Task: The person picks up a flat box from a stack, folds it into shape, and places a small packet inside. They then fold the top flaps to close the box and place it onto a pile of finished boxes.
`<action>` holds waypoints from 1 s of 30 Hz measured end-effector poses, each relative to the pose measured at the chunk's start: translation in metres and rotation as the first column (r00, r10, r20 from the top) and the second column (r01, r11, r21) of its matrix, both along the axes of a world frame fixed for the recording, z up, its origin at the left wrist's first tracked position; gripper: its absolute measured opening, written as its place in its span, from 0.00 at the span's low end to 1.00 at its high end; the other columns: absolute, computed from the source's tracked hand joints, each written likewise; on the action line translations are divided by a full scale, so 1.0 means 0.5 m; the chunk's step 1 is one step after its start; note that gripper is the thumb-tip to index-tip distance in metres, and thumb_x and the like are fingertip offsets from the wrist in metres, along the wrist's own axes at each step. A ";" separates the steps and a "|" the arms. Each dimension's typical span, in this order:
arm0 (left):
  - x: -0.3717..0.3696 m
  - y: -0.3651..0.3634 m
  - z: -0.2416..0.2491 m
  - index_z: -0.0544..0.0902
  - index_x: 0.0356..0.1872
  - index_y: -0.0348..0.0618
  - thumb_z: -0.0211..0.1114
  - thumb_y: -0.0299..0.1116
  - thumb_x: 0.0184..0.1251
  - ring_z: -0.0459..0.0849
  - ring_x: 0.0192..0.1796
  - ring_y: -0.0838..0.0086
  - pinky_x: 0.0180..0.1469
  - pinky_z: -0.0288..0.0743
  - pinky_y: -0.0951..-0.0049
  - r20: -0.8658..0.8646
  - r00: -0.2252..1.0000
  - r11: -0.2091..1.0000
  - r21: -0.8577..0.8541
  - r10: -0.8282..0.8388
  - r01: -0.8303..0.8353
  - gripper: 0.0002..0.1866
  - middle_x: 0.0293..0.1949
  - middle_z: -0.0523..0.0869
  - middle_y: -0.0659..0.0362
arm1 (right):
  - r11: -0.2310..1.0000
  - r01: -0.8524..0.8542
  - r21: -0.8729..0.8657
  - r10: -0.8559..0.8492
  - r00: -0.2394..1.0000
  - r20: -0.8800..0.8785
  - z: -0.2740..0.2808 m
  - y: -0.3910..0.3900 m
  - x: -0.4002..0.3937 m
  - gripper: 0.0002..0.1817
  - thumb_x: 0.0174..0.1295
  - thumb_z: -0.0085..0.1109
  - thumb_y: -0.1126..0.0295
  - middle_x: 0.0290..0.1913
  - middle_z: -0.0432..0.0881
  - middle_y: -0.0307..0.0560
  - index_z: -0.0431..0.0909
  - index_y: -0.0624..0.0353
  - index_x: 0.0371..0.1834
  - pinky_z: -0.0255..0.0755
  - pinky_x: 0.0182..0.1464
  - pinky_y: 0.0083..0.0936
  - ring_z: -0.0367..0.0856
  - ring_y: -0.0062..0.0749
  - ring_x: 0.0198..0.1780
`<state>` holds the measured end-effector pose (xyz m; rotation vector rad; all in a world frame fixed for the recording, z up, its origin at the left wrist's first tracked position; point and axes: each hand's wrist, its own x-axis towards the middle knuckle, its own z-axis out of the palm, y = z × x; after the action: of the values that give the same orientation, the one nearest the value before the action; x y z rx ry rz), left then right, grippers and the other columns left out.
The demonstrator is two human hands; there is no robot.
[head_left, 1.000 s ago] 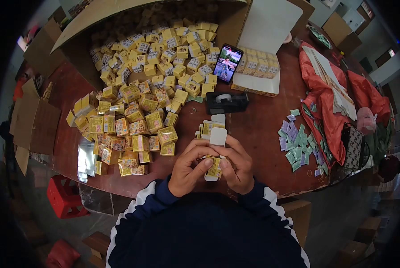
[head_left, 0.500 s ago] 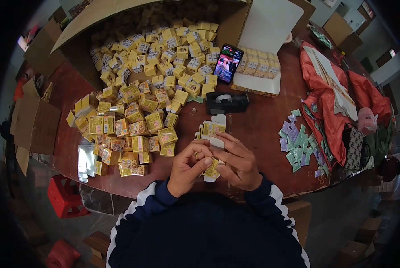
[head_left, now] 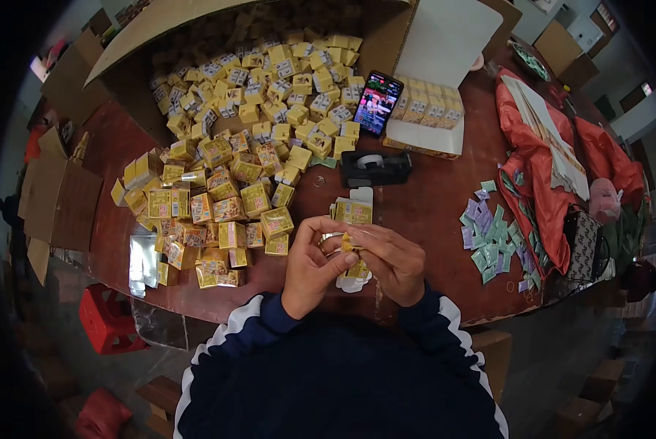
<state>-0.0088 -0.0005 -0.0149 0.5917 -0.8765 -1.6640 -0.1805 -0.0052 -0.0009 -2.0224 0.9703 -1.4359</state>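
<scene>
Near the table's front edge, my left hand (head_left: 309,269) and my right hand (head_left: 394,263) meet around a small yellow carton (head_left: 347,244). Fingers of both hands close on it, covering most of its faces. Just beyond them lie flat yellow cartons (head_left: 353,213) with white flaps. Another yellow carton piece with a white edge (head_left: 355,279) shows beneath the hands; whether it lies on the table is hard to tell. To the left is a heap of shiny wrapped yellow boxes (head_left: 229,208).
A large cardboard box (head_left: 130,102) lies on its side with many small yellow boxes (head_left: 269,88) spilling out. Behind my hands are a tape dispenser (head_left: 375,170), a phone (head_left: 378,102) and a white display box (head_left: 423,143). Green and purple sachets (head_left: 492,238) lie right, beside red plastic (head_left: 529,146).
The carton between my hands has turned so that a narrow yellow edge faces up. My fingers have shifted around it. The flat cartons beyond are more exposed.
</scene>
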 end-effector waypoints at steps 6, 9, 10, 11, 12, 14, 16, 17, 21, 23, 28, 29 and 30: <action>0.003 -0.004 -0.016 0.69 0.57 0.38 0.72 0.19 0.63 0.79 0.56 0.75 0.59 0.79 0.75 0.084 0.996 0.999 0.018 0.036 -0.038 0.25 0.53 0.74 0.58 | 0.997 0.014 0.073 -0.019 0.997 0.075 -0.001 0.000 0.005 0.14 0.58 0.67 0.84 0.46 0.89 0.54 0.86 0.64 0.47 0.82 0.54 0.34 0.88 0.46 0.51; 0.008 -0.004 -0.019 0.69 0.62 0.36 0.73 0.20 0.63 0.80 0.56 0.75 0.59 0.79 0.74 0.100 0.995 0.999 0.046 0.019 -0.023 0.28 0.54 0.77 0.58 | 0.999 0.030 -0.013 -0.029 0.999 0.022 -0.009 -0.002 0.004 0.13 0.57 0.66 0.84 0.45 0.89 0.54 0.86 0.65 0.46 0.82 0.53 0.33 0.89 0.45 0.50; 0.012 -0.003 -0.017 0.69 0.65 0.35 0.72 0.21 0.63 0.80 0.57 0.74 0.60 0.78 0.73 0.120 0.992 0.996 0.085 -0.045 0.035 0.30 0.55 0.79 0.56 | 0.998 0.057 -0.029 -0.056 0.998 0.024 -0.010 -0.002 0.005 0.14 0.56 0.68 0.84 0.44 0.89 0.53 0.86 0.64 0.46 0.83 0.51 0.32 0.89 0.44 0.49; 0.014 -0.002 -0.016 0.69 0.68 0.33 0.72 0.21 0.64 0.80 0.58 0.73 0.61 0.78 0.73 0.138 0.985 0.988 0.126 -0.108 0.091 0.32 0.57 0.80 0.55 | 0.998 0.055 -0.029 -0.054 0.998 0.023 -0.009 -0.003 0.004 0.14 0.56 0.68 0.84 0.44 0.89 0.53 0.86 0.64 0.46 0.83 0.51 0.32 0.89 0.44 0.49; 0.016 0.001 -0.014 0.69 0.68 0.33 0.72 0.21 0.64 0.80 0.58 0.73 0.61 0.78 0.73 0.137 0.985 0.988 0.128 -0.107 0.089 0.32 0.57 0.80 0.55 | 0.997 0.073 -0.027 -0.073 0.997 0.019 -0.009 -0.004 0.002 0.14 0.56 0.67 0.85 0.44 0.89 0.52 0.86 0.64 0.46 0.83 0.50 0.32 0.89 0.44 0.48; 0.018 0.010 -0.012 0.67 0.71 0.32 0.70 0.22 0.66 0.80 0.61 0.73 0.62 0.77 0.72 0.192 0.965 0.983 0.067 -0.180 0.170 0.33 0.61 0.81 0.52 | 0.995 0.097 -0.019 -0.096 0.995 0.017 -0.008 -0.001 0.003 0.14 0.56 0.67 0.85 0.44 0.89 0.52 0.86 0.64 0.46 0.83 0.50 0.32 0.90 0.44 0.48; 0.020 0.005 -0.009 0.68 0.71 0.32 0.70 0.22 0.66 0.80 0.61 0.73 0.62 0.77 0.72 0.185 0.967 0.984 0.064 -0.175 0.166 0.32 0.62 0.80 0.52 | 0.996 0.086 -0.007 -0.085 0.996 0.031 0.000 0.003 0.009 0.13 0.57 0.62 0.88 0.44 0.89 0.55 0.86 0.67 0.45 0.83 0.52 0.34 0.89 0.46 0.50; 0.021 0.001 -0.007 0.69 0.70 0.32 0.70 0.22 0.67 0.80 0.62 0.73 0.62 0.76 0.72 0.179 0.970 0.986 0.056 -0.163 0.155 0.31 0.62 0.80 0.52 | 0.996 0.085 -0.007 -0.084 0.996 0.030 0.003 0.002 0.009 0.13 0.57 0.62 0.88 0.44 0.89 0.55 0.86 0.67 0.45 0.83 0.52 0.34 0.89 0.46 0.50; 0.019 -0.003 -0.010 0.69 0.70 0.32 0.70 0.23 0.67 0.80 0.62 0.72 0.62 0.76 0.72 0.171 0.978 0.991 0.079 -0.119 0.107 0.32 0.62 0.81 0.52 | 0.990 -0.067 0.128 0.047 0.987 0.157 0.002 -0.014 -0.004 0.10 0.60 0.64 0.85 0.48 0.88 0.55 0.86 0.68 0.44 0.78 0.59 0.31 0.85 0.42 0.55; 0.019 -0.005 -0.004 0.69 0.70 0.32 0.70 0.23 0.68 0.81 0.61 0.72 0.61 0.76 0.72 0.306 0.946 0.994 0.014 -0.106 0.107 0.31 0.60 0.82 0.52 | 0.960 -0.188 0.209 0.134 0.959 0.251 0.002 -0.020 -0.016 0.09 0.60 0.65 0.84 0.51 0.87 0.55 0.86 0.68 0.44 0.76 0.62 0.30 0.84 0.40 0.57; 0.009 -0.006 0.019 0.69 0.70 0.32 0.70 0.24 0.68 0.82 0.59 0.73 0.60 0.77 0.73 0.311 0.947 0.995 -0.035 -0.076 0.092 0.31 0.58 0.83 0.52 | 0.796 -0.314 0.517 0.079 0.901 0.426 0.039 -0.025 -0.025 0.11 0.61 0.66 0.83 0.56 0.84 0.54 0.84 0.69 0.47 0.75 0.62 0.28 0.81 0.35 0.59; 0.010 -0.006 0.021 0.69 0.70 0.32 0.70 0.24 0.68 0.82 0.59 0.73 0.60 0.77 0.73 0.333 0.941 0.993 -0.068 -0.065 0.093 0.31 0.58 0.83 0.52 | 0.810 -0.312 0.497 0.079 0.898 0.433 0.042 -0.027 -0.022 0.11 0.61 0.66 0.83 0.54 0.85 0.54 0.84 0.69 0.47 0.76 0.61 0.27 0.82 0.33 0.57; 0.010 -0.007 0.023 0.69 0.70 0.31 0.70 0.24 0.68 0.82 0.58 0.72 0.60 0.77 0.73 0.346 0.935 0.993 -0.067 -0.072 0.101 0.31 0.58 0.83 0.52 | 0.801 -0.313 0.511 0.073 0.897 0.436 0.041 -0.030 -0.024 0.11 0.61 0.66 0.83 0.54 0.85 0.54 0.84 0.69 0.47 0.76 0.61 0.27 0.82 0.33 0.57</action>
<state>-0.0037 -0.0042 -0.0034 0.8104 -1.2346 -1.6182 -0.1923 -0.0203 0.0194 -1.2811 0.8462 -1.1856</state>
